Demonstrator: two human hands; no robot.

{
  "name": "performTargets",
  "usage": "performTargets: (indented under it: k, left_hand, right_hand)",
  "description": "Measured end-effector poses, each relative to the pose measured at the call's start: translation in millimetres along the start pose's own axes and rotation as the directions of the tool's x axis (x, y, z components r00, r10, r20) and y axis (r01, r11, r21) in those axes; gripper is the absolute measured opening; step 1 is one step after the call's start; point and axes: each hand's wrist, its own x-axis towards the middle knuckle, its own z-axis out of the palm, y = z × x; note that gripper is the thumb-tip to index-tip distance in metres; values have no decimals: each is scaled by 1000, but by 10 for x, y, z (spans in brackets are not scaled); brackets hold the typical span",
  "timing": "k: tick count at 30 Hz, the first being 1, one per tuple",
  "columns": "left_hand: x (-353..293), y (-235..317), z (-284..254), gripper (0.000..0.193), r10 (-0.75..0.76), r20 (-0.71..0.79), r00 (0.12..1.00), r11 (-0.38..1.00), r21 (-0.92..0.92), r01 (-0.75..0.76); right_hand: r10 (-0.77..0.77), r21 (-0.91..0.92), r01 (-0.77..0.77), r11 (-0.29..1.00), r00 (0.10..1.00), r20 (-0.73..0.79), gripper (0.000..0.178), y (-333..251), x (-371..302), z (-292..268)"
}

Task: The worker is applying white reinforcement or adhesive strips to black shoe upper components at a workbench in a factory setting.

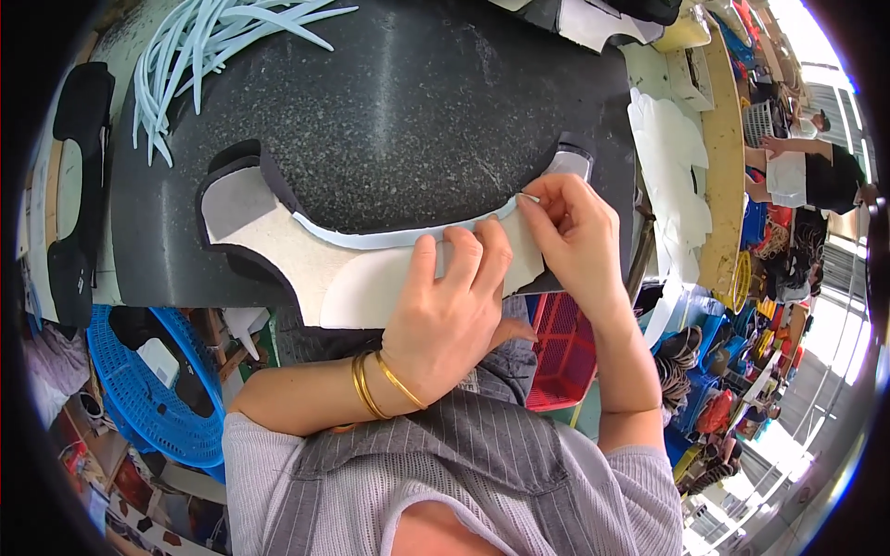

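The pale blue strip (371, 239) lies along the inner curve of a cream cut piece (297, 262), which sits at the near side of the black worktop (399, 111), its lower edge poking past the rim. From where I stand, that overhang could let the piece shift if the pressing eases. The left hand (450, 310) is spread, fingertips bearing on strip and piece; the right hand (584, 236) pinches the strip's far end between thumb and forefinger. Too hard a tug there might stretch the strip or pucker the curve; too little pressure at the bend might let it stray off the edge. Beyond, loose blue strips (199, 56) lie tangled, apt to snag one another.
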Motion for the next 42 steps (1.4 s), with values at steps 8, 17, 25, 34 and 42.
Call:
performTargets:
  k: [8, 17, 25, 34, 42]
  left_hand:
    - [-6, 6, 33, 89, -10, -32, 999, 998, -57, 8]
    - [13, -21, 56, 89, 23, -1, 1000, 999, -35, -23]
    - [-40, -136, -58, 68, 27, -151, 988, 988, -145, -49]
    - [-231, -655, -351, 32, 39, -370, 928, 892, -406, -199]
    - [-640, -768, -459, 24, 496, -452, 742, 868, 230, -441]
  right_hand:
    - [-10, 7, 9, 1000, 992, 129, 14, 69, 114, -143]
    - [56, -116, -12, 993, 924, 379, 22, -46, 514, -284]
    - [259, -310, -44, 950, 665, 701, 34, -110, 1197, -424]
    - [-450, 523, -20, 852, 484, 751, 15, -470, -392, -363]
    - [-209, 470, -881, -62, 471, 857, 58, -370, 353, -56]
